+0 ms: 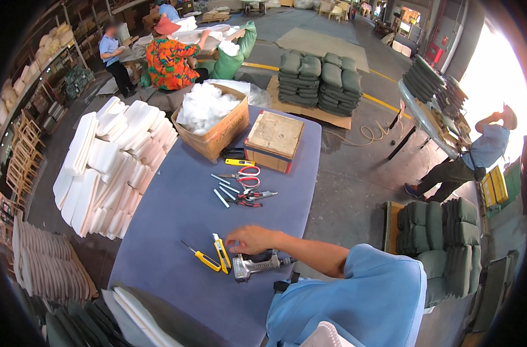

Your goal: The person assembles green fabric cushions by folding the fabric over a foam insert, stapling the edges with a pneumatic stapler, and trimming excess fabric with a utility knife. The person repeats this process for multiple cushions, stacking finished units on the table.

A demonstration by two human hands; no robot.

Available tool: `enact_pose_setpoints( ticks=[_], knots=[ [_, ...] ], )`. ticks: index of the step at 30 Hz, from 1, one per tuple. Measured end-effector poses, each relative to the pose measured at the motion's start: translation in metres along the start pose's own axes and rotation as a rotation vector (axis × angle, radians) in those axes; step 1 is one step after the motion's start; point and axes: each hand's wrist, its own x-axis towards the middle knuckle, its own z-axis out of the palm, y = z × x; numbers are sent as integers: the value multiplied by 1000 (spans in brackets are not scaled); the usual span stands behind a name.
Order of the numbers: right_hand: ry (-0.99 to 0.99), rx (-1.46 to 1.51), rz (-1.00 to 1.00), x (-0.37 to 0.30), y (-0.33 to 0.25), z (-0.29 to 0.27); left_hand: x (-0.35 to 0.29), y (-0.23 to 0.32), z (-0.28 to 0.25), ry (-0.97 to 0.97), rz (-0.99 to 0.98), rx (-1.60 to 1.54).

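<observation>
On the table (177, 231), the cloth-covered working area is laid out with tools only; no workpiece is seen on it, so the work is judged to be at its start, with the white foam pads (110, 168) stacked at 9 o'clock untouched. A yellow screwdriver (198, 256) and a yellow utility knife (221, 254) are placed at 6 o'clock. Just beside them, the grey pneumatic stapler (255, 265) lies flat on the cloth. The right hand (249, 237) is held over the stapler with fingers curled loosely downward, touching or nearly touching its body; a closed grasp is not shown. The left hand is not in view.

At the table centre, red-handled scissors (247, 175), pliers (253, 198) and several white markers (224, 191) are grouped.

Containers: at 12 o'clock, an open cardboard box (217, 136) is filled with white fibre stuffing (204, 108). To its right, a shut wooden box (273, 141) is set; its contents cannot be told.
</observation>
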Motion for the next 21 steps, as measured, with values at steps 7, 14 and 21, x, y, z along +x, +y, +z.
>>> enact_pose_setpoints(
  ticks=[7, 14, 21],
  knots=[
    [-170, -58, -61, 11, 9, 54, -48, 2, 60, -72, 44, 81],
    [-291, -24, -244, 5, -6, 101, -71, -2, 91, -91, 56, 179],
    [-350, 66, -424, -4, -41, 116, -87, -6, 108, 28, 57, 50]
  ],
)
